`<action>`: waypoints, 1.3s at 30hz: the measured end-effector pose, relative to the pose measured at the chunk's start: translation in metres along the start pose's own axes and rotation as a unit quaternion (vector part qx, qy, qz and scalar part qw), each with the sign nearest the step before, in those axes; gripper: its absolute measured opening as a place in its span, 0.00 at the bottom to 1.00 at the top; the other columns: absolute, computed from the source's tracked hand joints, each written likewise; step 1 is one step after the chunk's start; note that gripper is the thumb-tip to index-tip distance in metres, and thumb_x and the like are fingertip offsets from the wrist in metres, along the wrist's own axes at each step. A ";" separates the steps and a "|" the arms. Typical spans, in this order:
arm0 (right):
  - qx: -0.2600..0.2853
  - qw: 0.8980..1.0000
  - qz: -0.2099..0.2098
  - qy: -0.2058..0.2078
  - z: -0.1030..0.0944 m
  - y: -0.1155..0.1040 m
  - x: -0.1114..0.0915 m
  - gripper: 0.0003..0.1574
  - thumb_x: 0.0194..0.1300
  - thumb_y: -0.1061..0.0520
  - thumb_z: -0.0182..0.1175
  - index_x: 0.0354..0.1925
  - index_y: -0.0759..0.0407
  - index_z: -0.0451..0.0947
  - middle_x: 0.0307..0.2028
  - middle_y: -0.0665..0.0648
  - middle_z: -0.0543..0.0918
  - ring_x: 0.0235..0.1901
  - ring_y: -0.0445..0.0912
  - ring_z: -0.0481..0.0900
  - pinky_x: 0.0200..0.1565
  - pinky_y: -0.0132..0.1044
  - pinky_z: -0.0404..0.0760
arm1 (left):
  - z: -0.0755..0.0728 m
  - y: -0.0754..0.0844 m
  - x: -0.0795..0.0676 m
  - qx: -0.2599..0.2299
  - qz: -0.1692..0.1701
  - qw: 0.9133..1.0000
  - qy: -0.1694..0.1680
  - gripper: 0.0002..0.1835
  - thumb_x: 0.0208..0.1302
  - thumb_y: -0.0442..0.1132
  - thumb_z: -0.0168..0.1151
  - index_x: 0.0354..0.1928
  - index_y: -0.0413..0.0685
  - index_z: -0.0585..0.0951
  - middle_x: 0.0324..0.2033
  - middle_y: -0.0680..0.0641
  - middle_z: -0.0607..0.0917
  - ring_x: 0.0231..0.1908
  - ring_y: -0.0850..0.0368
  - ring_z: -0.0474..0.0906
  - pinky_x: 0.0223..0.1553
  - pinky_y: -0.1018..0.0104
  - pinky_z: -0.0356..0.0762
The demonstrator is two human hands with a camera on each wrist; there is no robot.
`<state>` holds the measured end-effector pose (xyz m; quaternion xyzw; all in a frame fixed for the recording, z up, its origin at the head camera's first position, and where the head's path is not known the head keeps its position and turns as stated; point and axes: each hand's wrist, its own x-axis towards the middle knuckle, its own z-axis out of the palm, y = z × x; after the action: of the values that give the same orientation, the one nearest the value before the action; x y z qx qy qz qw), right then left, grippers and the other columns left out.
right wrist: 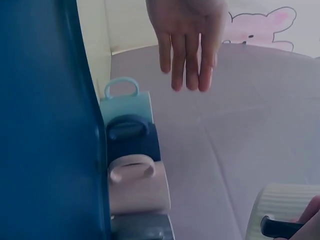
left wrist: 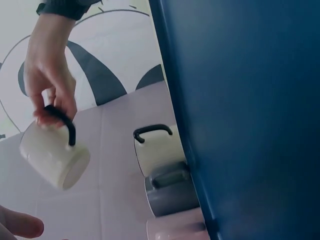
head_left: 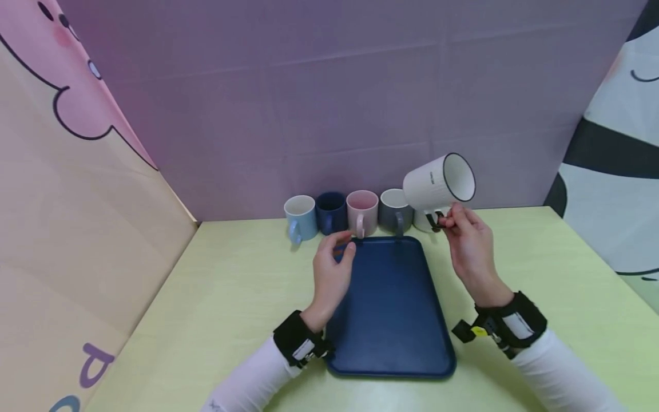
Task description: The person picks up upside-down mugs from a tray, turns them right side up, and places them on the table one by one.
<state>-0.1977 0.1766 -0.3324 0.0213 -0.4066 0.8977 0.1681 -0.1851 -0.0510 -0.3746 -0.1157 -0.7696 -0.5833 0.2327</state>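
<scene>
A white mug (head_left: 427, 184) with a dark rim and black handle is held in the air by my right hand (head_left: 471, 252). The fingers grip it at the handle, close to the rim, and the mug is tilted with its mouth toward the right. My left hand (head_left: 332, 274) is raised over the left side of a dark blue tray (head_left: 391, 309), holding nothing. In the right wrist view, the fingers of this left hand (right wrist: 187, 45) are extended. Behind the tray stands a row of upright mugs: light blue (head_left: 304, 223), navy (head_left: 334, 217), pink (head_left: 355, 217), grey (head_left: 391, 217) and another white mug (head_left: 423, 222), partly hidden.
The tray lies on a pale green table (head_left: 247, 286), its far edge close to the mugs. A purple cloth backdrop (head_left: 309, 103) rises right behind the row. Printed panels stand at the left (head_left: 77, 229) and right (head_left: 618, 200).
</scene>
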 end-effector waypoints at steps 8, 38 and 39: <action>-0.001 0.999 -0.003 0.036 -0.014 -0.005 0.005 0.09 0.66 0.61 0.57 0.28 0.63 0.77 0.21 0.53 0.75 0.27 0.42 0.78 0.40 0.28 0.79 | -0.012 -0.001 0.004 0.017 -0.007 1.000 0.014 0.14 0.66 0.35 0.57 0.52 0.41 0.78 0.48 0.42 0.79 0.51 0.48 0.76 0.50 0.49 0.73; -0.043 0.987 0.021 0.156 -0.050 -0.016 0.032 0.08 0.64 0.58 0.60 0.32 0.63 0.76 0.34 0.54 0.72 0.31 0.42 0.72 0.37 0.24 0.77 | -0.048 -0.032 0.006 0.113 -0.024 0.993 0.032 0.17 0.60 0.34 0.61 0.51 0.39 0.79 0.51 0.39 0.77 0.56 0.43 0.70 0.58 0.49 0.66; -0.042 0.986 0.019 0.158 -0.050 -0.016 0.032 0.07 0.64 0.59 0.60 0.32 0.63 0.76 0.34 0.54 0.72 0.31 0.42 0.72 0.37 0.24 0.77 | -0.048 -0.033 0.006 0.118 -0.025 0.992 0.032 0.16 0.60 0.35 0.61 0.51 0.39 0.79 0.51 0.39 0.77 0.56 0.43 0.70 0.58 0.49 0.66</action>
<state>-0.2182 0.2326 -0.3486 -0.1354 -0.4123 0.8751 0.2143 -0.1945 -0.1073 -0.3893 -0.0498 -0.8279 -0.4974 0.2543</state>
